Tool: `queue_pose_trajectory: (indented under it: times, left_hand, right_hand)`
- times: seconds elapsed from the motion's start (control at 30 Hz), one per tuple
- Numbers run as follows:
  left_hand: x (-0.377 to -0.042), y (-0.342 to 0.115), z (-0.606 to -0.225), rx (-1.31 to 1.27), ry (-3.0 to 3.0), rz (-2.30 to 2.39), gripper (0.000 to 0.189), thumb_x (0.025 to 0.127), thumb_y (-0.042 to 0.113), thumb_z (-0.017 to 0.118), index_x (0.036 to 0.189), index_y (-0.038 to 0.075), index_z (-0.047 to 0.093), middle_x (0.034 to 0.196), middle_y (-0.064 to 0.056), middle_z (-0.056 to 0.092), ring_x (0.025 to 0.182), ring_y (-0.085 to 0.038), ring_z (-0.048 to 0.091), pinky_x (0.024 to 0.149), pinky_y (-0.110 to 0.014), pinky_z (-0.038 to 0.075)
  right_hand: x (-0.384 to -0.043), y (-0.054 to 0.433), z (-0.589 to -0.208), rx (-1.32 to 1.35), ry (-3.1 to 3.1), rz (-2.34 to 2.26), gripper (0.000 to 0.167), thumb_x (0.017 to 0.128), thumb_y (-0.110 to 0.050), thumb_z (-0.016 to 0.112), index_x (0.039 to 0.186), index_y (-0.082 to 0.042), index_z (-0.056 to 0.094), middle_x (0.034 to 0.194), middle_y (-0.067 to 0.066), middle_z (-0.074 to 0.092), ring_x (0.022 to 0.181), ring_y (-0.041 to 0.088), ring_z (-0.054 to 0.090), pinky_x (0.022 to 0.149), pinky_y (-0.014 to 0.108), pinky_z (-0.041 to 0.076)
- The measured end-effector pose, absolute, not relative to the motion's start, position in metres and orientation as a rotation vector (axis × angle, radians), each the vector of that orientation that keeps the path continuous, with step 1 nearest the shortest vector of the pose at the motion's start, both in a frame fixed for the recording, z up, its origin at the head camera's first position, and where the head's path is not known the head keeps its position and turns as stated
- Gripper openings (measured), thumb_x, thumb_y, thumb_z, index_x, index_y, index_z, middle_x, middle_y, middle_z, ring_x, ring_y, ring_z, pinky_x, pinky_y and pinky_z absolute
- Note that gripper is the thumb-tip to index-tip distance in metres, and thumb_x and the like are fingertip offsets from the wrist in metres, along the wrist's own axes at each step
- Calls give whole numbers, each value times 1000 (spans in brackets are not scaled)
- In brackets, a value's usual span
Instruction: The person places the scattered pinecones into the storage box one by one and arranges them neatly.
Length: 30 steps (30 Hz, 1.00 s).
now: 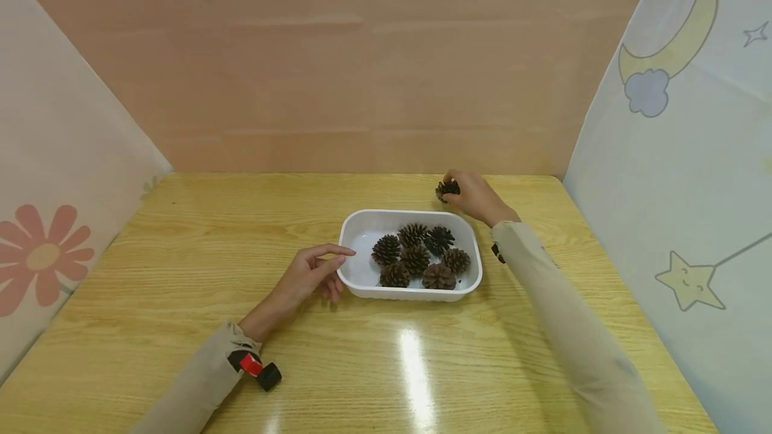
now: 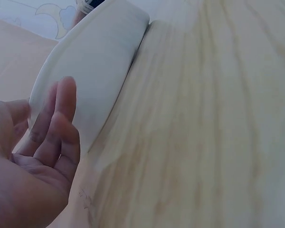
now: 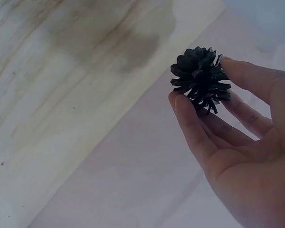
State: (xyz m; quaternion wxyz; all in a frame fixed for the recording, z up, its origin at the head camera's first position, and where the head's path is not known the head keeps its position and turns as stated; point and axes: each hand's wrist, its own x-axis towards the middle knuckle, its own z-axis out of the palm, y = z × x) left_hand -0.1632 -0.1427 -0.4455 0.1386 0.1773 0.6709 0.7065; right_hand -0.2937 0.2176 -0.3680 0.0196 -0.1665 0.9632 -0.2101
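In the head view, a white plastic tray (image 1: pixel 416 294) holds several brown pine cones (image 1: pixel 415 260), bunched toward its middle and right. My left hand (image 1: pixel 313 272) grips the tray's left end, thumb and index finger over the rim and the other fingers outside. The left wrist view shows those bent fingers (image 2: pixel 64 128) against the tray's outer wall (image 2: pixel 97 61). Beyond the tray's far right corner, my right hand (image 1: pixel 479 198) pinches one dark pine cone (image 3: pixel 199 76) between thumb and fingers. The right wrist view shows this cone raised, its scales spread open.
The wooden table (image 1: pixel 241 220) carries the tray near its middle. A plain tan backdrop (image 1: pixel 362 86) stands along its far edge, and printed sheets with a flower (image 1: pixel 45 256) and a moon (image 1: pixel 681 39) flank both sides.
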Motion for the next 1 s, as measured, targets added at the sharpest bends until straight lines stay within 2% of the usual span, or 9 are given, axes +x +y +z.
queue_pose_trajectory:
  times: [0.17, 0.33, 0.63, 0.83, 1.0]
  left_hand:
    - [-164, -144, -444, 513, 1918, 2036, 38, 103, 20, 58, 130, -6, 58, 69, -21, 69, 54, -29, 68, 48, -38, 56]
    - [-163, -145, -441, 493, 1905, 2025, 41, 103, 22, 58, 132, -7, 57, 71, -22, 69, 56, -30, 69, 49, -37, 56]
    - [-164, -150, -436, 449, 1813, 1986, 44, 103, 22, 57, 140, -3, 51, 73, -18, 69, 59, -27, 70, 51, -31, 56]
    - [-163, -153, -433, 462, 1829, 1956, 47, 102, 22, 60, 141, -2, 51, 74, -21, 70, 60, -27, 70, 52, -31, 56]
    - [-163, -155, -434, 460, 1849, 1961, 48, 101, 20, 60, 141, -3, 50, 72, -19, 70, 59, -26, 70, 51, -31, 56]
  right_hand:
    - [-283, 213, -356, -551, 3042, -670, 40, 96, -16, 68, 130, 1, 56, 126, 24, 61, 113, 40, 59, 93, 53, 50]
    - [-270, 208, -346, -605, 3062, -710, 41, 96, -16, 69, 131, -1, 56, 126, 20, 62, 113, 37, 61, 92, 52, 52]
    - [-255, 204, -339, -670, 3096, -713, 41, 96, -16, 69, 132, -3, 56, 128, 18, 62, 115, 36, 60, 94, 51, 51]
    - [-241, 198, -335, -742, 3114, -752, 38, 96, -14, 69, 130, -2, 57, 123, 18, 64, 108, 33, 63, 89, 48, 54]
    - [-227, 188, -334, -869, 3137, -796, 37, 95, -12, 70, 128, -1, 58, 121, 18, 64, 105, 31, 65, 87, 45, 55]
